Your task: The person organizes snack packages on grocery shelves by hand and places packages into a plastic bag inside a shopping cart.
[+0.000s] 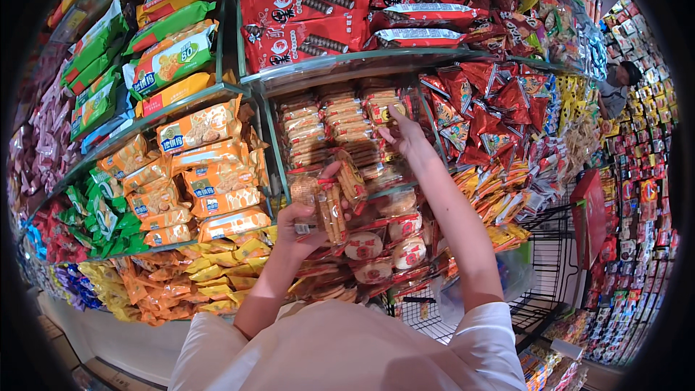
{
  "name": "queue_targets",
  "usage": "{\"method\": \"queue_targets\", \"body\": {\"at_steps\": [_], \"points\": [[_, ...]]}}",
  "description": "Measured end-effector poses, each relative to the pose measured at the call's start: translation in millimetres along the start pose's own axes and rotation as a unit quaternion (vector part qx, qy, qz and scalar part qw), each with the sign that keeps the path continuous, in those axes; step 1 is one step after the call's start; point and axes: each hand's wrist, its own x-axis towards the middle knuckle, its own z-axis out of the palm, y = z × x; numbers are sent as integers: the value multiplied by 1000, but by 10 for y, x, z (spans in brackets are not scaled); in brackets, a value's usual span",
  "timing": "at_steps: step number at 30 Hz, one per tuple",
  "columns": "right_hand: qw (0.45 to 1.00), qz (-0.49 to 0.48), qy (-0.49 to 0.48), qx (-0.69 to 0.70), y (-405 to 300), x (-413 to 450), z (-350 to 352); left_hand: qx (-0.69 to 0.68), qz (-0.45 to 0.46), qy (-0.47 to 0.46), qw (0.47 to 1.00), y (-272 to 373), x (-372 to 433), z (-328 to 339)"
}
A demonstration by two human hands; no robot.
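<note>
My left hand (298,228) holds several clear-wrapped biscuit packs (332,214) above the front of a glass-walled shelf compartment. One pack (352,180) tilts at the fingertips, showing a red and yellow label. My right hand (404,133) reaches over the right column of the same compartment, fingers apart. Its fingertips are at a wrapped biscuit pack (384,111) with a yellow label; whether they press on it is unclear. Stacked biscuit packs (301,130) fill the left column, and more packs (347,119) stand in the middle column.
Glass dividers (276,146) edge the compartment, with a glass ledge (347,68) behind. Orange snack packs (220,179) lie left, red triangular packets (494,114) right. Round wrapped crackers (364,245) sit below my hands. A wire shopping cart (548,271) stands at right; a person (616,87) is farther off.
</note>
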Motion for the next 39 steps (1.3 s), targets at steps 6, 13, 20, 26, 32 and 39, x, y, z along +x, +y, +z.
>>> {"method": "queue_targets", "body": {"at_steps": [6,13,20,26,32,39], "points": [[996,-8,61,-70,-69,234,104,2,-10,11,1000,-48,2,-28],[997,-66,-27,-20,75,416,-83,24,-10,25,999,-26,-7,-53],[971,-99,-20,-216,-5,440,-71,-22,-14,-99,995,-116,86,53],[861,-215,14,-461,-180,-28,-115,20,-17,-129,991,-85,88,101],[833,-221,-252,-440,-141,-1484,-83,60,-15,-61,996,-26,86,10],[859,-197,-327,-341,21,-1738,-131,145,-45,37,988,-50,65,-23]]}}
